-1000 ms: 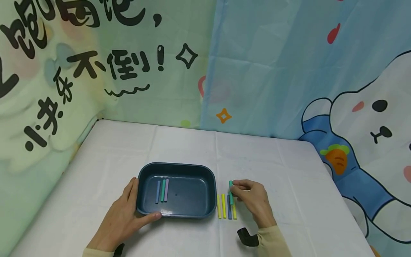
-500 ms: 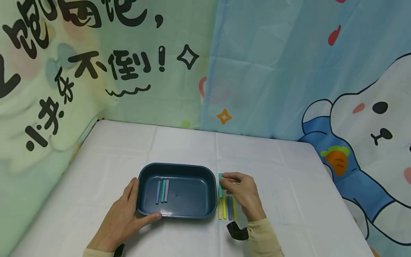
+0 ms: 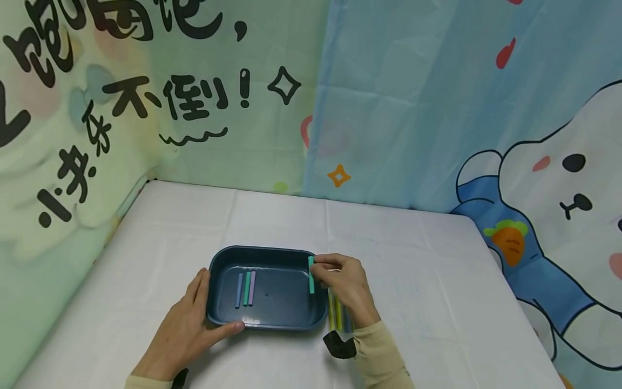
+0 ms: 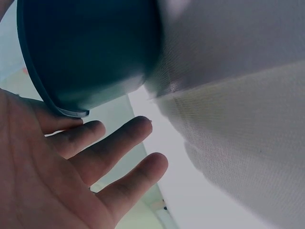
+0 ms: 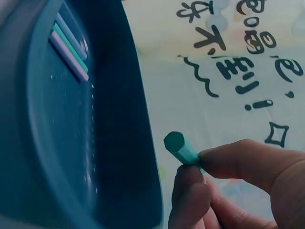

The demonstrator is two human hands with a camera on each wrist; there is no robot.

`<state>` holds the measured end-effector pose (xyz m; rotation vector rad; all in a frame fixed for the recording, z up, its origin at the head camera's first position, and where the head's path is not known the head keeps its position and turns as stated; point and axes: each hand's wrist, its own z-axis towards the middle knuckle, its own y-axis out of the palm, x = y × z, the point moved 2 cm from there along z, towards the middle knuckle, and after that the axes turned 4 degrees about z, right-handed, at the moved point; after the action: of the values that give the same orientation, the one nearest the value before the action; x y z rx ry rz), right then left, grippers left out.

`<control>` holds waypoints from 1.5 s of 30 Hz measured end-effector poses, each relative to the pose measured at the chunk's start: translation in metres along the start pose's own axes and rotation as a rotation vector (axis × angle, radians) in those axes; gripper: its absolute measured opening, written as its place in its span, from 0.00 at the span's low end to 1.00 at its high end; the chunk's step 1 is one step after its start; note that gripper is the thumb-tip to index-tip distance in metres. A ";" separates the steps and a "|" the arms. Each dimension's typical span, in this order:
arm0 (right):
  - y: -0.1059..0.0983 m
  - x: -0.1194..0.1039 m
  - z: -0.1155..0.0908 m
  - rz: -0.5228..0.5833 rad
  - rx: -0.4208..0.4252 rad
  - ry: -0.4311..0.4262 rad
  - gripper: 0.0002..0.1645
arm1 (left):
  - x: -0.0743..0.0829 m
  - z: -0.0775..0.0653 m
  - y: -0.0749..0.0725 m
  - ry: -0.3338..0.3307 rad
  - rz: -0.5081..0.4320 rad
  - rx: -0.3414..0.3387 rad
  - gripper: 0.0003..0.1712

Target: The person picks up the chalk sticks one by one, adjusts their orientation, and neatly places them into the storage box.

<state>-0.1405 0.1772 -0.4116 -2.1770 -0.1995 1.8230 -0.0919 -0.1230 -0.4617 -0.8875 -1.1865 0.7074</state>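
A dark blue rectangular tray [image 3: 286, 305] sits on the white table. Inside, toward its left, lie a blue chalk stick [image 3: 239, 290], a green one [image 3: 246, 289] and a purple one [image 3: 252, 289], side by side. My right hand [image 3: 349, 283] pinches another green chalk stick [image 3: 311, 276] between thumb and fingertips above the tray's right rim. In the right wrist view this stick's faceted end [image 5: 174, 141] points toward the camera. My left hand [image 3: 182, 327] rests against the tray's left front corner, thumb along the front rim; its fingers [image 4: 114, 148] are fairly straight and spread.
Right of the tray, partly behind my right hand, lie yellow chalk sticks [image 3: 339, 313] and a blue one [image 3: 347, 320]. A black strap piece [image 3: 339, 346] hangs at the right wrist. Printed cloth [image 3: 389, 108] stands behind the table.
My right hand has carried the green chalk stick leftward from above the row of loose sticks to the tray's right rim. The left hand and the tray have stayed in place.
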 end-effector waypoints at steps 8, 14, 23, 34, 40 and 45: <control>0.019 -0.001 0.002 0.035 -0.028 -0.003 0.16 | 0.000 0.000 0.000 -0.006 0.010 -0.002 0.73; 0.031 0.000 0.005 0.094 -0.042 -0.003 0.16 | 0.000 0.000 0.000 -0.011 0.004 -0.009 0.73; 0.048 -0.001 0.009 0.153 -0.073 0.003 0.17 | 0.000 0.000 0.000 -0.025 0.003 -0.017 0.74; 0.064 0.000 0.011 0.193 -0.083 0.005 0.15 | 0.001 0.000 0.000 -0.024 0.008 -0.019 0.74; 0.075 0.004 0.011 0.188 -0.088 0.016 0.15 | 0.002 0.000 0.000 -0.042 0.009 -0.039 0.75; 0.087 0.006 0.011 0.183 -0.089 0.028 0.14 | 0.002 0.001 0.000 -0.050 0.014 -0.046 0.76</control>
<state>-0.1570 0.0985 -0.4462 -2.3491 -0.0785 1.9119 -0.0923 -0.1211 -0.4610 -0.9222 -1.2463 0.7193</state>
